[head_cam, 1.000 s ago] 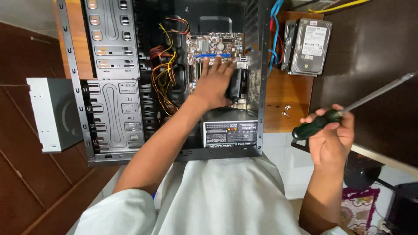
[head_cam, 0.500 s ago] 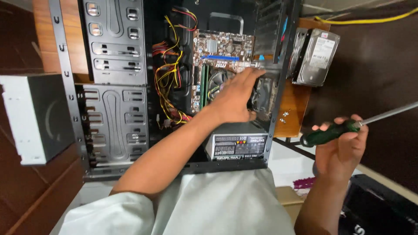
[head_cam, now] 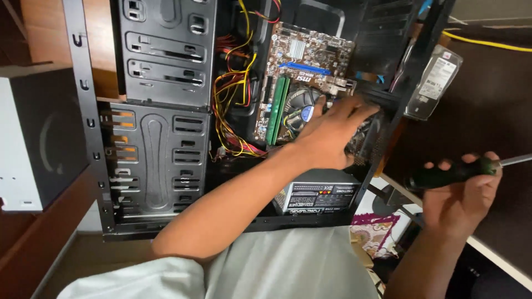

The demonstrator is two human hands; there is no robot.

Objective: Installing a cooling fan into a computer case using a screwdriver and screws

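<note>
An open black computer case [head_cam: 160,144] lies on its side in front of me. Inside it I see a brown motherboard [head_cam: 302,61] with green memory sticks [head_cam: 277,111] and a round cooler fan [head_cam: 302,105]. My left hand [head_cam: 332,135] reaches into the case, fingers spread against the rear fan area beside the cooler; it grips nothing that I can see. My right hand [head_cam: 463,194] is outside the case at the right, closed around a screwdriver [head_cam: 454,173] with a dark green handle, its metal shaft pointing right.
Yellow and red cables [head_cam: 233,105] hang beside the drive cage. A power supply [head_cam: 318,194] sits at the case's near end. A hard drive [head_cam: 435,83] lies on the wooden surface at the right. A grey-white box [head_cam: 33,138] stands at the left.
The view has moved closer and shifted right. My left hand has slid from the cooler towards the case's rear wall. My right hand with the screwdriver has dropped slightly lower.
</note>
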